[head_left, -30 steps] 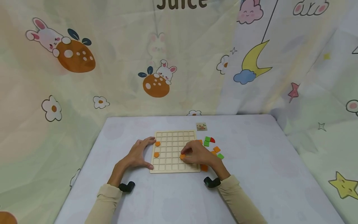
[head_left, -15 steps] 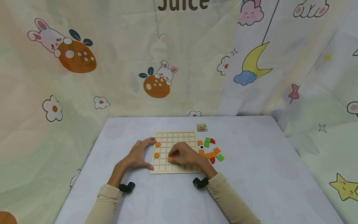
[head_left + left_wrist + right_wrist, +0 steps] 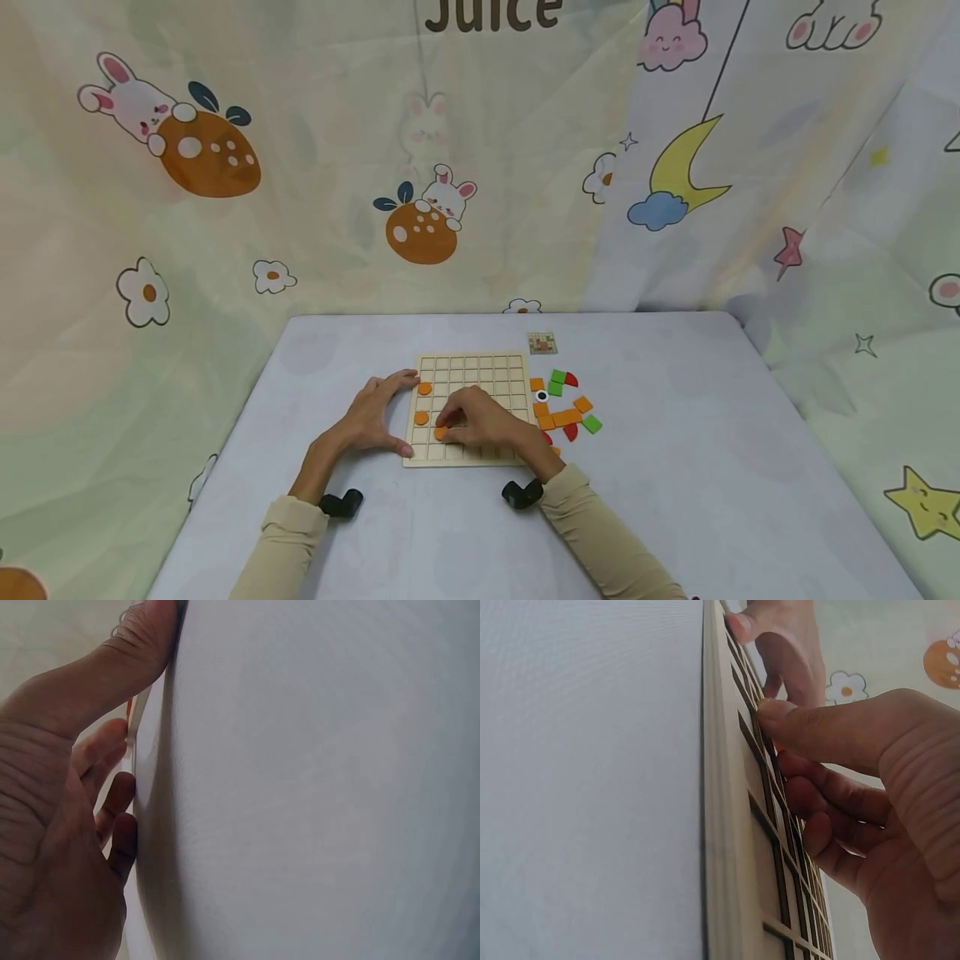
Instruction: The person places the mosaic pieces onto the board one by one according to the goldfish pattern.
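A pale wooden grid board (image 3: 480,367) lies flat on the table. My left hand (image 3: 369,417) spans its left edge, thumb at the near corner and fingertips farther up, spread rather than curled. In the left wrist view the left hand (image 3: 67,780) shows beside the white tabletop. My right hand (image 3: 480,417) is over the board's lower left part and pinches an orange round piece (image 3: 439,433) between thumb and fingers. Two more orange discs, an upper one (image 3: 424,388) and a lower one (image 3: 422,417), sit in the board's left column. The right hand covers several grid squares.
Right of the board lie loose pieces: orange blocks (image 3: 567,417), green squares (image 3: 555,388), red quarter-rounds (image 3: 572,380) and a black-and-white eye disc (image 3: 542,396). A small patterned card (image 3: 542,342) lies behind them. A printed cloth (image 3: 330,200) hangs behind the table.
My right hand has moved left across the board with the orange round piece, from its right part to near the left column. The left hand has stayed at the edge.
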The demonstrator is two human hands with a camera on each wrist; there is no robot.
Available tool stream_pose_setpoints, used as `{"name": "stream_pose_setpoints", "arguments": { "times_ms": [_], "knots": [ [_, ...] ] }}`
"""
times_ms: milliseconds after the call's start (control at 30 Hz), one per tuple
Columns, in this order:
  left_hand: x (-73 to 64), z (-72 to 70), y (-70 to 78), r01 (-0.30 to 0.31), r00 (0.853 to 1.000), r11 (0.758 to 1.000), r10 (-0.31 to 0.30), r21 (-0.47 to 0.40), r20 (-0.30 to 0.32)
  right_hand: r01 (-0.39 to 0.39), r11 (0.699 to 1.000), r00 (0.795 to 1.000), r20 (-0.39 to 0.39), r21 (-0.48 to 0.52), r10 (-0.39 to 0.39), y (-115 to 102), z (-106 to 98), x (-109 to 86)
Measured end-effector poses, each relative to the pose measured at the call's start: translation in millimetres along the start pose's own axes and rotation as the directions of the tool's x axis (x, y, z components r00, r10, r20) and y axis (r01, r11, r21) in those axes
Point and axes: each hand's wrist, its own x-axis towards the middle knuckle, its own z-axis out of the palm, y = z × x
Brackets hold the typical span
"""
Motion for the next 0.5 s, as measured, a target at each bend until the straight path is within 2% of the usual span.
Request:
{"name": "stream_pose_setpoints", "arguments": {
  "times_ms": [300, 500],
  "knots": [
    [0.6, 0.5, -0.5, -0.009, 1.000, 1.000, 0.009, 0.010, -0.016, 0.013, 0.999, 1.000, -0.010, -0.048, -0.014, -2, 1, 7.0],
    [0.6, 2.4, -2.3, -0.010, 1.000, 1.000, 0.010, 0.010, -0.012, -0.028, 1.000, 1.000, 0.010, -0.004, 0.028, -7, -1, 13.5]
  ]
}}
